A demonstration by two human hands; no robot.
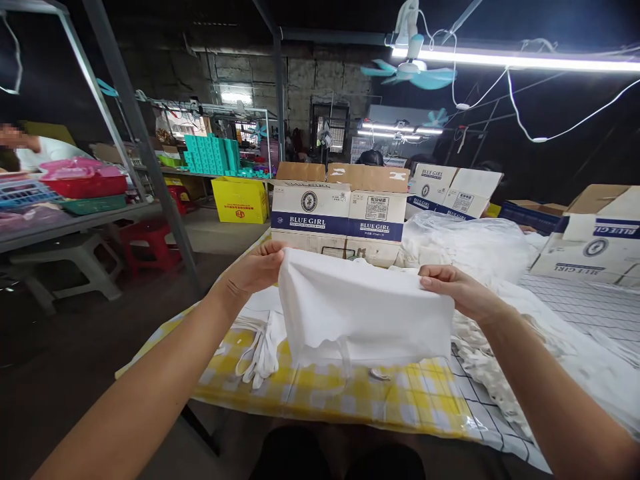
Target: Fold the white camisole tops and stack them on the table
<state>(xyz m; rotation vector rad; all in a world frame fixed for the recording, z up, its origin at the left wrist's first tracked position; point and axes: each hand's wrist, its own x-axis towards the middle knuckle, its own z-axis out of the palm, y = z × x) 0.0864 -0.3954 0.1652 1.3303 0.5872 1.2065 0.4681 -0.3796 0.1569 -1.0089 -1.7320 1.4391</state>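
A piece of white cloth (370, 310) hangs stretched between my two hands above the table. My left hand (263, 265) pinches its upper left corner, fingers closed. Near the upper right corner, my right hand (453, 287) grips the edge between thumb and fingers. The cloth's lower edge is uneven, and a thin strip dangles below it. Left of the cloth lies a bundle of white fabric with straps (265, 347). A small dark-and-white item (380, 375), too small to name, rests on the yellow checked tablecloth (420, 400).
Open cardboard boxes (310, 210) stand along the table's back. White fabric pieces (480, 360) and a clear plastic bag (465, 243) fill the right side. A metal post (150, 147) rises at left, near stools (80, 260). Another person (50, 153) is at far left.
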